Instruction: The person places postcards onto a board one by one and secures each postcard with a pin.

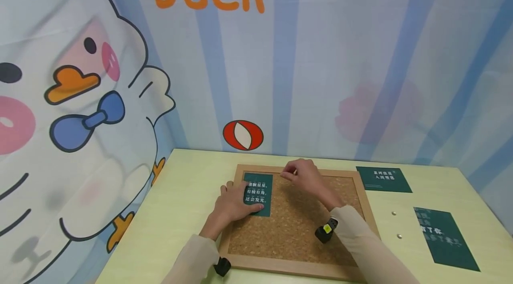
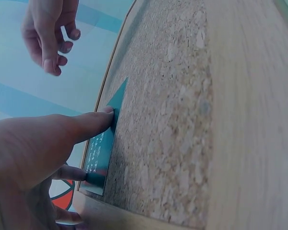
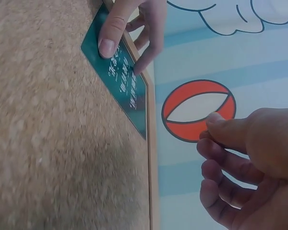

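Note:
A dark green card [image 1: 265, 192] with white writing lies on the upper left of a wood-framed corkboard [image 1: 292, 235]. My left hand [image 1: 232, 201] rests over its left side, thumb on the lower part and fingertips near the top left, pressing it to the cork. In the left wrist view the thumb [image 2: 98, 123] lies straight on the card. My right hand [image 1: 305, 179] hovers over the board's top edge, right of the card. Its thumb and forefinger pinch a tiny tack-like thing [image 3: 204, 134], mostly hidden by the fingertips; the other fingers curl loosely.
Right of the board lie two more green cards, one [image 1: 384, 179] at the back and one [image 1: 446, 239] nearer me. Two small metal thumbtacks [image 1: 394, 213] sit between board and near card. A duck-print curtain [image 1: 320, 52] hangs behind the pale table [image 1: 160, 213].

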`<state>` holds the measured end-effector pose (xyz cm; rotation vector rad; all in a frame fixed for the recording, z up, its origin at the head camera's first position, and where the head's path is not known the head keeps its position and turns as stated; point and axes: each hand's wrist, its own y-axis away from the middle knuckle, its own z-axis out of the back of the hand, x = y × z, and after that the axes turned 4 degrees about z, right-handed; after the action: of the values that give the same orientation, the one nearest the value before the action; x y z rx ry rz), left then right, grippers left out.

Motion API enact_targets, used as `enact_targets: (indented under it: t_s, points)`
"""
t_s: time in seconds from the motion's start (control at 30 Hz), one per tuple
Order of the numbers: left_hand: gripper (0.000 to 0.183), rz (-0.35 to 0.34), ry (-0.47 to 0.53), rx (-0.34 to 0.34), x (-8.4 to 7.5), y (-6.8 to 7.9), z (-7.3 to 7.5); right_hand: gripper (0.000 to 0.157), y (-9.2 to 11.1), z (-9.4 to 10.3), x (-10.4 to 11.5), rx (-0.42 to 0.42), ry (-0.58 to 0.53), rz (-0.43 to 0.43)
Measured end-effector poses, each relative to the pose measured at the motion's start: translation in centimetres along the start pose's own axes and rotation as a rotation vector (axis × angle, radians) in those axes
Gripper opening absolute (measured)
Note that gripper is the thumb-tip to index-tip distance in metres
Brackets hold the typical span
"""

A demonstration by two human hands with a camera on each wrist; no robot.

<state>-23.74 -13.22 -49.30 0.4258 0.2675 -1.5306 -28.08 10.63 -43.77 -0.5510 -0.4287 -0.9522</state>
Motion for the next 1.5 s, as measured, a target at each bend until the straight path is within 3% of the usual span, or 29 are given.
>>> enact_targets:
  t_s: [0.17,0.43,0.57,0.77,1.17,1.5]
  points:
    - [0.092,-0.005,0.009,0.0,-0.1,0.0,0.0,0.013,-1.3,-0.9,-0.1,0.011,-0.027,-0.031]
    - [0.091,-0.001,0.01,-0.002,0.3,-0.1,-0.2,0.014,-3.4,-2.7,-0.9,0.053,-0.104,-0.155]
    - [0.091,0.001,0.011,-0.003,0.5,-0.1,-0.2,0.013,-3.8,-3.8,-1.1,0.103,-0.136,-0.199]
    - [0.091,-0.007,0.011,-0.003,0.6,0.0,-0.3,0.012,-3.8,-4.9,-1.6,0.114,-0.118,-0.197]
    - [0.092,-0.021,-0.01,-0.022,0.2,0.1,-0.3,0.012,-4.4,-5.3,-1.9,0.095,-0.093,-0.212]
    - [0.091,-0.031,-0.014,-0.04,0.3,0.0,-0.5,0.018,-5.3,-5.2,-2.1,0.143,-0.129,-0.297]
